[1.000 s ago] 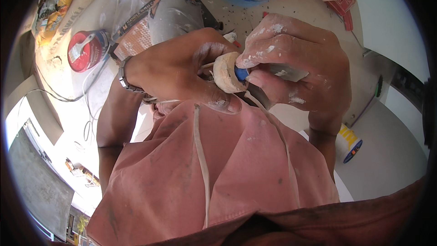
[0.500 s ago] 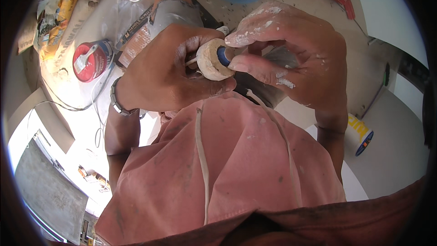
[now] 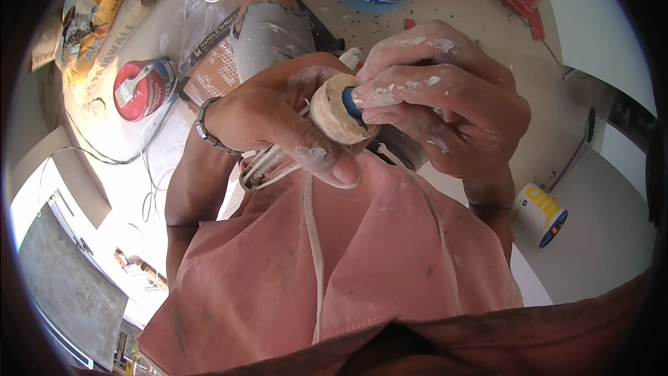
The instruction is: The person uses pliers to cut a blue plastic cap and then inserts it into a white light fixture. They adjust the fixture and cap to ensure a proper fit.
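The 2 hands meet in front of the faded pink cloth shirt point(image 3: 390, 251). The left hand point(image 3: 275, 108) holds a thick, round, cream-coloured roll point(image 3: 327, 117) between its thumb and its fingers, which are mostly hidden. The right hand point(image 3: 452, 97) pinches the small, round, blue piece point(image 3: 350, 102) in the roll's middle.

Before, the left thumb curled against the roll's edge. Now it is straighter, and its tip sticks out below the roll. The right fingers bunch closer together than before. More thin white cord loops point(image 3: 271, 179) show under the left hand now.
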`<control>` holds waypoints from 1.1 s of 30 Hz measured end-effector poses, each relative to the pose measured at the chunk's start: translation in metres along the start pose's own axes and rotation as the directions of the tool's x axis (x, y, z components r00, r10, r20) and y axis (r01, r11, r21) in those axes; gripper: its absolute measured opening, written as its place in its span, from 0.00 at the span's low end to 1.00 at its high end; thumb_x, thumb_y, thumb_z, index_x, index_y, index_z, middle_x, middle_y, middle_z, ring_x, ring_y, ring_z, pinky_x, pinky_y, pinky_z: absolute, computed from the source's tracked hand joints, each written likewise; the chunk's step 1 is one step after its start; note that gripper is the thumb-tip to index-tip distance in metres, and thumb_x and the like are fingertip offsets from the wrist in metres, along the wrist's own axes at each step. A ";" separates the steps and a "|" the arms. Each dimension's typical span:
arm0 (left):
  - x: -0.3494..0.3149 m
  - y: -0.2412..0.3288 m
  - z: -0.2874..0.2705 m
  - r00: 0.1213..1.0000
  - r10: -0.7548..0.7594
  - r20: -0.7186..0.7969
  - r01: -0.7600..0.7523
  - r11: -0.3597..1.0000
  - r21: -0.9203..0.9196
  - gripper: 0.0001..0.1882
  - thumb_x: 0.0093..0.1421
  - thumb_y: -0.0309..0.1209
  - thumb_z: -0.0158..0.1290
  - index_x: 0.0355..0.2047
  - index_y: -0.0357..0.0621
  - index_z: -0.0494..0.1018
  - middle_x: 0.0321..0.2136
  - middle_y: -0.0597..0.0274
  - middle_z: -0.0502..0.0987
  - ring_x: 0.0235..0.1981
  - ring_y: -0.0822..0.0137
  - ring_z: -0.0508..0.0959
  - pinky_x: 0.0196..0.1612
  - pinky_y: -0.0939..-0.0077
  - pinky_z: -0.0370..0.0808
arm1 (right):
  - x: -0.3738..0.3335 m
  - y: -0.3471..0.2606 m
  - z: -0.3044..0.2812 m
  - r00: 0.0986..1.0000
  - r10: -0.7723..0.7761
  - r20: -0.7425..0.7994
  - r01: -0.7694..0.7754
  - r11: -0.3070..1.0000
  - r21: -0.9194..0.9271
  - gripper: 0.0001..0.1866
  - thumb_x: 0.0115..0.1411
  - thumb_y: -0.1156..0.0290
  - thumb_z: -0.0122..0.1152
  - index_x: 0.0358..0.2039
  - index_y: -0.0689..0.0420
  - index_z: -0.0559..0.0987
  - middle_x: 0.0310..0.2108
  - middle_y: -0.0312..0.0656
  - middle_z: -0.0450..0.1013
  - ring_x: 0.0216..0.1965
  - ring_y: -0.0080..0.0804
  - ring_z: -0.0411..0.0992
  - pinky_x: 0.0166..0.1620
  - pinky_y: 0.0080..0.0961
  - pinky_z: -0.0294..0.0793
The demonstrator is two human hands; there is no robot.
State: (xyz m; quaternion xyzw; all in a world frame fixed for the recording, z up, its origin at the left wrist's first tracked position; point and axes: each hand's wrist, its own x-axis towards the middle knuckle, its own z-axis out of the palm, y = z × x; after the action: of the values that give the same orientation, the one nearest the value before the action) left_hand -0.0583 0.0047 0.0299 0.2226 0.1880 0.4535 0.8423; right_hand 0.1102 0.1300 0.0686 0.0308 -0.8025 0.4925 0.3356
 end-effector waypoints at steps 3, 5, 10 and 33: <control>0.001 -0.002 0.002 0.999 0.033 -0.042 -0.035 0.998 -0.059 0.18 0.45 0.22 0.67 0.38 0.33 0.76 0.27 0.66 0.76 0.27 0.75 0.74 0.30 0.79 0.71 | -0.002 0.000 -0.002 0.999 0.041 0.023 -0.040 0.998 -0.045 0.06 0.53 0.82 0.68 0.33 0.65 0.82 0.30 0.50 0.79 0.32 0.39 0.78 0.33 0.30 0.77; 0.002 -0.001 0.002 0.998 0.036 -0.045 -0.034 0.999 0.032 0.16 0.47 0.22 0.66 0.37 0.34 0.76 0.27 0.66 0.76 0.27 0.75 0.74 0.29 0.79 0.70 | -0.004 0.001 -0.004 0.998 0.058 0.039 -0.057 0.998 -0.027 0.07 0.51 0.83 0.69 0.33 0.65 0.82 0.31 0.50 0.79 0.32 0.40 0.78 0.34 0.30 0.77; 0.008 0.003 0.006 0.986 0.044 -0.161 -0.052 0.997 -0.049 0.09 0.56 0.26 0.61 0.35 0.38 0.73 0.27 0.67 0.73 0.26 0.75 0.71 0.24 0.81 0.65 | -0.008 0.014 -0.010 0.994 0.099 0.045 -0.099 0.995 -0.003 0.11 0.59 0.76 0.66 0.42 0.66 0.80 0.32 0.46 0.79 0.34 0.36 0.78 0.36 0.28 0.76; 0.083 0.100 0.009 0.905 0.417 -0.081 -0.417 0.832 -0.365 0.27 0.74 0.51 0.32 0.47 0.38 0.68 0.36 0.61 0.76 0.34 0.62 0.75 0.44 0.60 0.77 | 0.072 0.097 -0.051 0.878 0.471 -0.088 -0.428 0.854 0.297 0.25 0.67 0.52 0.61 0.52 0.62 0.77 0.32 0.29 0.71 0.33 0.12 0.68 0.37 0.13 0.71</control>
State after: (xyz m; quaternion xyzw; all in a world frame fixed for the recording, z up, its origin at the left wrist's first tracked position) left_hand -0.0783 0.1223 0.0826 0.0939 0.0443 0.6532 0.7500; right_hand 0.0440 0.2415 0.0497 -0.1521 -0.6840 0.6621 0.2659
